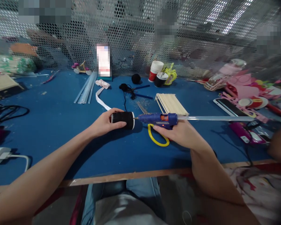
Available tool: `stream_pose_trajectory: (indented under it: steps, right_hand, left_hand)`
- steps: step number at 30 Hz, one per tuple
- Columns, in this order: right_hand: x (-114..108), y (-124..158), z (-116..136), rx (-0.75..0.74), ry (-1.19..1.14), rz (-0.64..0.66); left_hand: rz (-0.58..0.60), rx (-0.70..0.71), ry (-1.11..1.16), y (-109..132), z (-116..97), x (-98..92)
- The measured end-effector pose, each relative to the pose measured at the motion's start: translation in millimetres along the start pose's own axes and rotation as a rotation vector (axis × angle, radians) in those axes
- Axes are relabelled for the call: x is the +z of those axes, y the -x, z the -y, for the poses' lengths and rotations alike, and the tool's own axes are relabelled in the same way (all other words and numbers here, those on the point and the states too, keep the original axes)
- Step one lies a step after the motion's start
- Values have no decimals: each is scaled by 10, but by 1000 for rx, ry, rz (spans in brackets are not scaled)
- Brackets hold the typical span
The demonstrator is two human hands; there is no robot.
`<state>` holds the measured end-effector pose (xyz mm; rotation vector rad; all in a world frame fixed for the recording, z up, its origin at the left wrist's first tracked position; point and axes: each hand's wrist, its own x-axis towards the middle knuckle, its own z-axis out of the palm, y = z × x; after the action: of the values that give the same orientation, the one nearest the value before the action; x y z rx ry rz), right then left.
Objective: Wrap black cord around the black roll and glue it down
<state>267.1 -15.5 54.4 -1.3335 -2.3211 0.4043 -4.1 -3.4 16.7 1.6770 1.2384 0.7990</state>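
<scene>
My left hand (110,122) is wrapped round a cup covered in black yarn (122,121), which lies on its side with its white rim facing right. From its far side a black strand runs back across the blue table. My right hand (181,132) grips a blue glue gun (152,118), with a long clear glue stick jutting out of its back to the right. The gun's nozzle is at the cup's rim end; whether it touches cannot be made out. Yellow-handled scissors (159,142) lie beneath the gun, partly hidden by it.
Behind are wooden sticks (172,103), clear glue sticks (86,89), white ribbon (100,99), a black ball (136,78), stacked paper cups (155,70) and a lit phone (103,61). A white charger (0,155) sits left, a purple object (245,132) right, near another person's arm.
</scene>
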Motion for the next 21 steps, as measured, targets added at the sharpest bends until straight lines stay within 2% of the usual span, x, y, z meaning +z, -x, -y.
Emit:
stream_pose_trajectory:
  steps: [7, 21]
  right_hand:
    - [-17, -2, 18, -37, 88, 27]
    - [-44, 20, 55, -44, 123, 72]
  left_hand:
    - [10, 22, -6, -4, 22, 8]
    - [-14, 45, -24, -1, 22, 7]
